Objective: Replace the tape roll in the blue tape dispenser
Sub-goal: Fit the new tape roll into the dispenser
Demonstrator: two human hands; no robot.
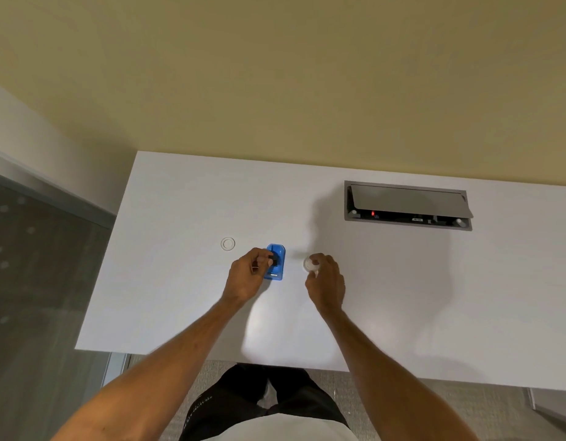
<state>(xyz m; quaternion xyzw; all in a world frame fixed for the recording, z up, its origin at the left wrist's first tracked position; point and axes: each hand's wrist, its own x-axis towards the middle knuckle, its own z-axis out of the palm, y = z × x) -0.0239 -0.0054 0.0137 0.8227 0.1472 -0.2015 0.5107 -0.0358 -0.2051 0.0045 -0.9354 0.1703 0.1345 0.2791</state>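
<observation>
Blue tape dispenser (pixel 276 261) on white table (pixel 186 297) — tan wall (pixel 275 74) behind.

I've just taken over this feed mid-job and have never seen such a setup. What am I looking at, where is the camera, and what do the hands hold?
There is no machine: a person works with bare hands, and the single camera sits on their head, looking down at a white table. The left hand pinches a small black part at the blue tape dispenser. The right hand grips a clear tape roll. Another clear ring lies to the left, and a grey cable box is set into the table.
</observation>
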